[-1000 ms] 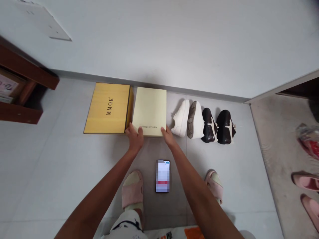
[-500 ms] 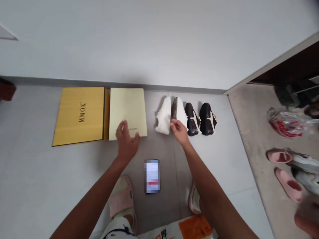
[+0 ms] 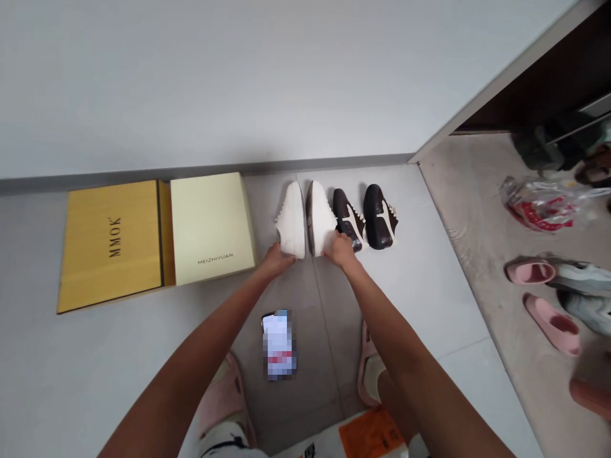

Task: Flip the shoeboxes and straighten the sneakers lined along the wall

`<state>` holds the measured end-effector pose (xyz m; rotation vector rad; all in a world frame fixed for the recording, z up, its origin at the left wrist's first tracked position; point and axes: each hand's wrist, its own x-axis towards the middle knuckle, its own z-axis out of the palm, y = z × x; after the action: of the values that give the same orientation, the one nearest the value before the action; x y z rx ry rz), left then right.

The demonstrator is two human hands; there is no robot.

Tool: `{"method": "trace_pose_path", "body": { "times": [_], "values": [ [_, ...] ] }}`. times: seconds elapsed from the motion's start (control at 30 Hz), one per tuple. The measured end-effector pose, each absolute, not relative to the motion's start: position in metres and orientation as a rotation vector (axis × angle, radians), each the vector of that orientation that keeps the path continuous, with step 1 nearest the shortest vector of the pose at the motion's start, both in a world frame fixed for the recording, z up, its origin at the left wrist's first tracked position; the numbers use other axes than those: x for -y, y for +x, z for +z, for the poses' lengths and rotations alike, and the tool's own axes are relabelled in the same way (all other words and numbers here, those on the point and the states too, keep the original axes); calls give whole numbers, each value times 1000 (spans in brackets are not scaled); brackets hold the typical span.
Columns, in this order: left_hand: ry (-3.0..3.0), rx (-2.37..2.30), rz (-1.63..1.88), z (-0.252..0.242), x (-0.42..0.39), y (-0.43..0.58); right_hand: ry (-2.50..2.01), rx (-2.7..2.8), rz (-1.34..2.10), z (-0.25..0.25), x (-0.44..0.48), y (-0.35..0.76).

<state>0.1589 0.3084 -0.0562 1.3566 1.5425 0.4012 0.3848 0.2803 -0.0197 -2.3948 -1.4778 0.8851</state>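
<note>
Two white shoes lie side by side on the floor, toes toward the wall and soles facing each other. My left hand [image 3: 277,260] holds the left white shoe [image 3: 291,219] by its heel, with the thumb at the back end. At the heel of the right white shoe [image 3: 321,213], my right hand [image 3: 340,250] has its fingers closed around the outer side. Just right of that hand is a dark brown shoe [image 3: 347,216] with cream stripes and laces, and its mate [image 3: 379,219] lies beside it.
Left of the shoes are a pale yellow box [image 3: 210,222] and a yellow MMOK box [image 3: 112,245]. A phone [image 3: 279,346] lies between my feet. A bag with an orange patch [image 3: 370,436] is below. Pink slippers [image 3: 551,324] and a plastic bag [image 3: 539,207] lie right.
My left hand has moved right from the pale yellow box to the left white shoe's heel. My right hand has shifted to the right shoe's heel. The right shoe's sole is turned less into view.
</note>
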Motion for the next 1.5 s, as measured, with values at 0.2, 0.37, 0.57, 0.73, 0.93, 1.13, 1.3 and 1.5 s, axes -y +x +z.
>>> {"method": "trace_pose_path", "body": {
  "times": [0.2,0.37,0.57,0.73,0.93,1.13,1.3,1.5],
  "values": [
    [1667,-1527,81,-42,-312,157,-2257,1641,1039,-15,-291,398],
    [1894,-1465,-23,-10,-317,164,-2050,1857,962,1,-297,408],
    [2248,-1372,-233,30,-327,182,-2120,2242,669,29,-308,396],
    [2380,-1312,-342,38,-322,188,-2102,2543,564,30,-306,375],
    [2320,-1388,-457,28,-322,189,-2139,2574,576,19,-305,361],
    [2353,-1430,-451,21,-324,190,-2159,2505,569,11,-309,350],
    [2438,-1551,-274,23,-313,193,-2127,2330,497,7,-295,359],
    [2617,-1390,-75,50,-313,213,-2147,1825,289,-1,-253,450]
  ]
}}
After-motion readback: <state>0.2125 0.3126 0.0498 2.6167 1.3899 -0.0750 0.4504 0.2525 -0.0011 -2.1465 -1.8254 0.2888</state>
